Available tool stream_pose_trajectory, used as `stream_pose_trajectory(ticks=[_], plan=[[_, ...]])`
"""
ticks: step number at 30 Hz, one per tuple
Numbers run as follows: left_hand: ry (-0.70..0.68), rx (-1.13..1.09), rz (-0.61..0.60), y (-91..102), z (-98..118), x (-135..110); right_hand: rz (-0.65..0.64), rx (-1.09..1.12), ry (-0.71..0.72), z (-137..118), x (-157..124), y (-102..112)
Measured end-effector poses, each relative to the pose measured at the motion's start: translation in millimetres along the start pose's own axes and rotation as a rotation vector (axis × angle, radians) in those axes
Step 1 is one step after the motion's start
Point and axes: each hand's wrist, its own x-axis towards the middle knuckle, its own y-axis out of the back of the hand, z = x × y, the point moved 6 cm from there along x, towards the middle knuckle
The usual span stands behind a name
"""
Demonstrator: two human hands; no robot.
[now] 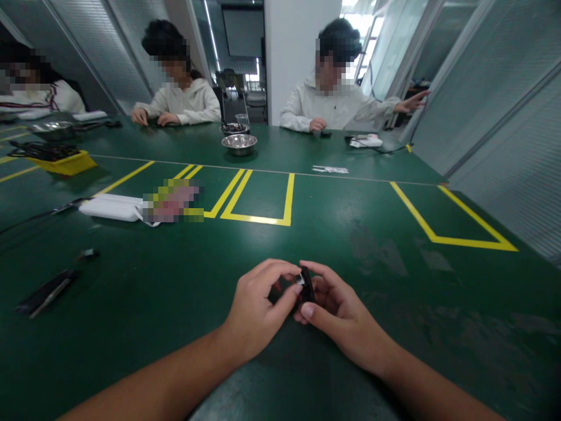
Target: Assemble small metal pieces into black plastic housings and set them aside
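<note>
My left hand and my right hand meet above the green table, close to its near side. Between the fingers and thumb of the right hand is a small black piece, too small to name, held on edge. The left thumb and fingertips pinch a small silvery piece against it. Whether the two pieces are joined I cannot tell. On the table to the left lies a long dark object with a pale strip. Beyond it sits a small black and silver part.
A white power strip with a cable lies at left, next to a blurred pink item. A yellow bin holds black parts. Further off stands a metal bowl. Yellow tape marks the tabletop. Several people sit opposite.
</note>
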Motion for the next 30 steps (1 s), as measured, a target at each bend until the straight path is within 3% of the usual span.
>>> stream_pose_trajectory(ticks=[19,30], plan=[[0.069,-0.073,0.067,3.1,-3.1,-4.0,-0.053,0.137,0.011,0.5,-2.2,-5.5],[0.043,-0.042,0.178,9.0,0.6,-6.6,-0.016,0.138,0.063,-1.7,-3.3,-9.0]])
